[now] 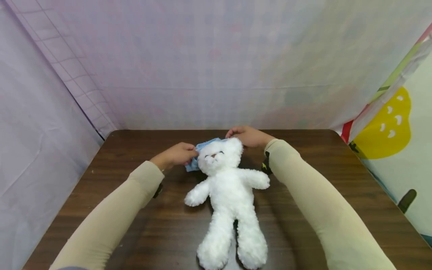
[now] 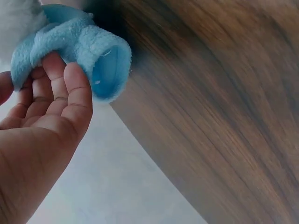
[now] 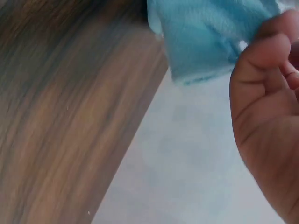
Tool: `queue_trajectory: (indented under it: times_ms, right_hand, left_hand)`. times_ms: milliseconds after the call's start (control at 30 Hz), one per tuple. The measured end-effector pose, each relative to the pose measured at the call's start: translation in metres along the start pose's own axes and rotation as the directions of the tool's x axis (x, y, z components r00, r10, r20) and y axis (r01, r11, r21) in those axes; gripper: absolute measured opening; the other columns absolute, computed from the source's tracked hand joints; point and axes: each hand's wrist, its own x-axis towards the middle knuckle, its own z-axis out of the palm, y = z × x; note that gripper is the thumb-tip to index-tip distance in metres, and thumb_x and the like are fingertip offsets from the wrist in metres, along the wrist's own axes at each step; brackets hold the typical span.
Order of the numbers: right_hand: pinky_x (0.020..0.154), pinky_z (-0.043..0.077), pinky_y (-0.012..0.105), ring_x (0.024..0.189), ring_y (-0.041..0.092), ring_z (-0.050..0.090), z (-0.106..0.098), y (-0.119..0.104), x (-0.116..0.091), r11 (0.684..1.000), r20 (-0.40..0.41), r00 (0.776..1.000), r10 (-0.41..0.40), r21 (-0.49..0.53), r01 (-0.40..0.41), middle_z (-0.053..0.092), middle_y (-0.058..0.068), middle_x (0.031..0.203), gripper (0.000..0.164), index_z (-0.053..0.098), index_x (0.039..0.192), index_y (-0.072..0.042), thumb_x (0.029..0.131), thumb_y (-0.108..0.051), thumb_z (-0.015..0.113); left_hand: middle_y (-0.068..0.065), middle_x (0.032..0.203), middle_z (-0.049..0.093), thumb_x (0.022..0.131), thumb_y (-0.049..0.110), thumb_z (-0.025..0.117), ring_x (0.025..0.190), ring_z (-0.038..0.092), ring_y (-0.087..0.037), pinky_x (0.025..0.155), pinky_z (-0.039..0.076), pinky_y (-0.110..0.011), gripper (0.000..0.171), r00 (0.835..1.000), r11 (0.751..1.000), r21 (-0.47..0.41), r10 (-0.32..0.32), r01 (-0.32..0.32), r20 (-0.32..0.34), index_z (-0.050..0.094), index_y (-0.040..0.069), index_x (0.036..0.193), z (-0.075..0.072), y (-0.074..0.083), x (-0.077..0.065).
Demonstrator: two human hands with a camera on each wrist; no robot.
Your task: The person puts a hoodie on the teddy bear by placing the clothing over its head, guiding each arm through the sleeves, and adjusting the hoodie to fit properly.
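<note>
The left hand (image 1: 178, 154), left of centre in the head view, pinches the edge of a blue cloth piece (image 1: 193, 166) between thumb and fingers; the right hand (image 1: 250, 136), above and right of the bear's head, has thumb and fingertips together on the cloth's far end. The cloth lies around the upper left of the head of a white plush bear (image 1: 230, 191), which rests face up at centre on the dark wood surface (image 1: 114, 168), feet near the lower edge.

Risks, as judged: the hold is at the fingertips only, so the fabric could slip free. Uneven pull could twist the folds, or drag the bear askew. The fluffy head could snag and bunch the cloth.

Condition: the cloth is soft, towel-like and rumpled, with a hollow tubular end at upper left of the left wrist view. The bear is shaggy, with dark curved stitched eyes.
</note>
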Motion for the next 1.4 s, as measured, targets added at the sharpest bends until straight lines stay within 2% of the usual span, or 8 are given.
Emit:
queue_trajectory:
  times_ms: [100, 233, 433, 600, 833, 1033, 1167, 1400]
  right_hand:
    - [0.07, 0.049, 0.036, 0.084, 0.021, 0.057, -0.005, -0.003, -0.008, 0.995, 0.023, 0.999, 0.03, 0.09, -0.032, 0.058, 0.011, 0.118, 0.031, 0.058, 0.124, -0.009, 0.105, -0.029, 0.044]
    - [0.082, 0.05, 0.045, 0.1, 0.027, 0.057, -0.015, -0.006, -0.02, 0.992, 0.134, 0.991, 0.003, 0.125, -0.02, 0.051, 0.014, 0.131, 0.04, 0.049, 0.136, -0.007, 0.102, -0.029, 0.047]
    - [0.091, 0.047, 0.051, 0.116, 0.029, 0.052, -0.023, -0.012, -0.038, 0.999, 0.252, 0.967, -0.03, -0.021, 0.036, 0.044, 0.013, 0.141, 0.063, 0.035, 0.148, -0.007, 0.095, -0.024, 0.066]
    - [0.097, 0.043, 0.046, 0.119, 0.025, 0.051, -0.016, -0.016, -0.049, 0.962, 0.147, 0.988, -0.046, -0.26, 0.083, 0.05, 0.008, 0.134, 0.057, 0.042, 0.142, -0.013, 0.095, -0.033, 0.068]
    - [0.076, 0.043, 0.042, 0.086, 0.023, 0.053, -0.001, -0.013, -0.061, 0.927, -0.032, 0.995, -0.093, -0.368, 0.075, 0.058, 0.006, 0.105, 0.035, 0.05, 0.121, -0.016, 0.096, -0.033, 0.067]
    - [0.064, 0.041, 0.038, 0.065, 0.019, 0.048, 0.013, -0.003, -0.067, 0.884, -0.175, 0.969, -0.174, -0.46, 0.075, 0.054, 0.005, 0.08, 0.026, 0.049, 0.109, -0.015, 0.096, -0.029, 0.067]
    - [0.056, 0.037, 0.036, 0.055, 0.017, 0.042, 0.024, 0.001, -0.071, 0.867, -0.252, 0.942, -0.22, -0.492, 0.071, 0.048, 0.003, 0.068, 0.022, 0.05, 0.104, -0.014, 0.098, -0.029, 0.065]
    - [0.051, 0.032, 0.032, 0.05, 0.014, 0.036, 0.039, -0.002, -0.076, 0.803, -0.337, 0.889, -0.311, -0.593, 0.056, 0.047, 0.001, 0.061, 0.018, 0.05, 0.095, -0.014, 0.098, -0.025, 0.065]
  left_hand:
    - [-0.004, 0.073, 0.045, 0.104, 0.02, 0.05, 0.069, 0.044, -0.018, 0.073, 0.041, -0.04, 0.026, 1.0, 0.999, -0.023, 0.022, -0.022, -0.011, 0.049, 0.008, 0.081, 0.003, 0.003, -0.002]
    - [-0.005, 0.08, 0.048, 0.105, 0.021, 0.048, 0.076, 0.047, -0.018, 0.077, 0.044, -0.039, 0.022, 0.999, 0.998, -0.037, 0.039, -0.04, -0.034, 0.056, 0.006, 0.091, 0.006, 0.007, -0.004]
    - [-0.008, 0.101, 0.053, 0.107, 0.02, 0.045, 0.099, 0.051, -0.021, 0.091, 0.048, -0.044, 0.022, 0.996, 0.993, -0.09, 0.066, -0.071, -0.056, 0.06, 0.003, 0.107, 0.012, 0.019, -0.013]
    - [-0.009, 0.09, 0.05, 0.107, 0.022, 0.044, 0.083, 0.048, -0.022, 0.079, 0.046, -0.042, 0.024, 0.99, 0.99, -0.068, 0.116, -0.121, -0.076, 0.061, 0.005, 0.105, 0.019, 0.026, -0.016]
    - [-0.009, 0.082, 0.044, 0.106, 0.027, 0.045, 0.072, 0.041, -0.022, 0.067, 0.037, -0.036, 0.025, 0.982, 0.984, -0.032, 0.172, -0.175, -0.082, 0.052, 0.005, 0.095, 0.029, 0.028, -0.02]
    - [-0.009, 0.093, 0.051, 0.094, 0.037, 0.069, 0.077, 0.047, -0.022, 0.067, 0.041, -0.038, 0.035, 0.976, 0.967, 0.15, 0.215, -0.207, -0.034, 0.051, 0.01, 0.108, 0.035, 0.026, -0.021]
    - [-0.008, 0.096, 0.053, 0.091, 0.035, 0.073, 0.081, 0.05, -0.022, 0.068, 0.043, -0.037, 0.036, 0.959, 0.943, 0.23, 0.268, -0.241, -0.094, 0.054, 0.009, 0.107, 0.041, 0.025, -0.021]
    - [-0.006, 0.081, 0.048, 0.089, 0.024, 0.074, 0.069, 0.043, -0.018, 0.063, 0.037, -0.034, 0.026, 0.893, 0.913, 0.271, 0.373, -0.305, -0.251, 0.054, 0.009, 0.082, 0.051, 0.021, -0.02]
